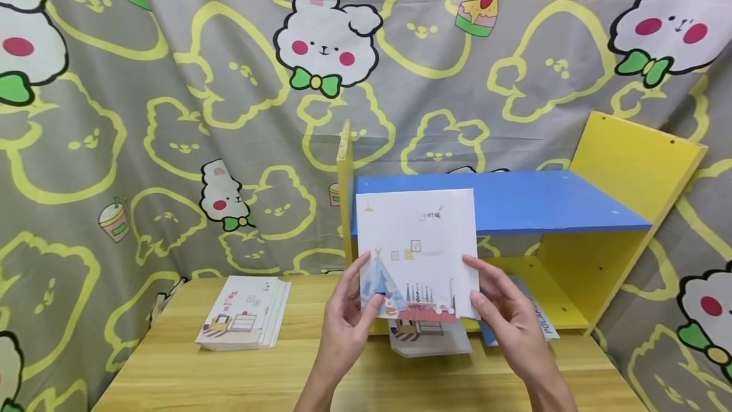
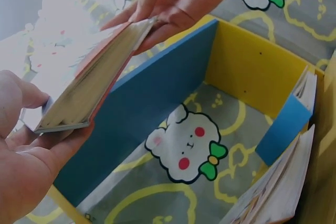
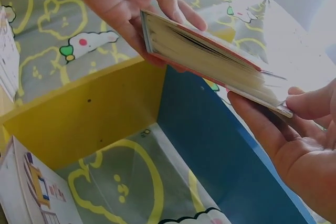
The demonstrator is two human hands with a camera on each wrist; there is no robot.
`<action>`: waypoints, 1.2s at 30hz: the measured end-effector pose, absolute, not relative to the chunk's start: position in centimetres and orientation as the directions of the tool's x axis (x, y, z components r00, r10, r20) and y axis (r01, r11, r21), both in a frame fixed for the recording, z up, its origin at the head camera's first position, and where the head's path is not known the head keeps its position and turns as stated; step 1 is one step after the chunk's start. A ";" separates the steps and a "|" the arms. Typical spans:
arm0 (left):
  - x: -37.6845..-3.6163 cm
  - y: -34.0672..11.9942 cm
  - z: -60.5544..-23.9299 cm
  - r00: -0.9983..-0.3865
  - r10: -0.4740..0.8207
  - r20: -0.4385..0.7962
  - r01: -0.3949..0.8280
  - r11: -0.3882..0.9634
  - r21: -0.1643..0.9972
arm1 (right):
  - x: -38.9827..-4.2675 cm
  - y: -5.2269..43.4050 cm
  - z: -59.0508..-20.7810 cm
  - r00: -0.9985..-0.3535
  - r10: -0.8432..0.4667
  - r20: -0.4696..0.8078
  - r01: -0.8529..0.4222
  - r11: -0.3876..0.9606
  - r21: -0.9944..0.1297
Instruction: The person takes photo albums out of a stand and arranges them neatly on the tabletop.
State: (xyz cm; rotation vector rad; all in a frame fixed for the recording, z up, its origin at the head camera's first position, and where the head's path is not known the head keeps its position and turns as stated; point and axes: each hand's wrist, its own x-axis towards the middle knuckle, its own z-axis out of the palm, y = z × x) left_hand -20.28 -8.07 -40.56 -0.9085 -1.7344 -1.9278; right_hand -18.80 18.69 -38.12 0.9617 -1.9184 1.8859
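My left hand [image 1: 349,310] and right hand [image 1: 506,313] with fingers grasping a thin white illustrated book [image 1: 417,253] upright, blue-and-yellow wooden shelf [image 1: 515,199] at twelve o'clock, stack of similar booklets [image 1: 246,313] on the wooden table [image 1: 171,367] at nine o'clock.

The book [image 1: 417,253] hides part of the shelf [image 1: 572,202] behind it. Its cover print is too small to read. Both forearms are cut off at the lower frame edge.

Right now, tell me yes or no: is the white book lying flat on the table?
No: the white book is held up above the wooden table, between the left hand and right hand.
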 end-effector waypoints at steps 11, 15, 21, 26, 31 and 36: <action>-19.0 -8.8 -40.5 -0.739 0.117 0.663 0.657 -0.090 0.748 | -18.5 17.5 -38.3 -0.724 -0.263 0.637 -0.645 -0.065 -0.761; -18.8 -8.8 -40.5 -0.738 0.110 0.666 0.661 -0.080 0.746 | -18.5 17.3 -38.2 -0.723 -0.245 0.646 -0.653 -0.064 -0.755; -18.5 -9.1 -40.5 -0.741 0.088 0.666 0.664 -0.058 0.746 | -18.5 16.8 -38.1 -0.724 -0.220 0.654 -0.668 -0.016 -0.744; -18.4 -9.3 -40.2 -0.734 0.086 0.674 0.672 -0.053 0.739 | -18.4 16.4 -37.8 -0.728 -0.212 0.652 -0.673 0.046 -0.738; -18.4 -9.5 -39.9 -0.721 0.078 0.689 0.689 -0.019 0.724 | -18.5 16.0 -37.4 -0.707 -0.215 0.674 -0.700 0.073 -0.710; -18.6 -9.9 -39.8 -0.698 0.072 0.712 0.714 0.004 0.700 | -18.6 15.6 -37.3 -0.719 -0.216 0.660 -0.691 0.116 -0.714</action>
